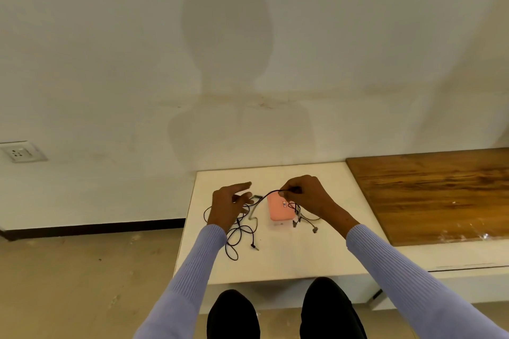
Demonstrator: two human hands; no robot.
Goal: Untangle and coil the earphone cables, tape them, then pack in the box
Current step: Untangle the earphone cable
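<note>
A tangle of black earphone cables (239, 231) lay on a low white table (281, 259), most of the loops gathered on its left part, with one plug end (255, 246) resting apart toward the near edge. One strand arched up from the tangle to the right hand (305, 197), whose thumb and fingers pinched it above a pink box (278, 209). More cable and earbuds (314, 229) trailed down beside the box on its right. The left hand (230, 205) hovered over the tangle with fingers spread and loosely extended; whether it held any strand could not be told. Both arms wore lilac ribbed sleeves (407, 278). A wooden board (440, 195) lay to the right of the table, and a wall socket (19, 152) sat far left.
</note>
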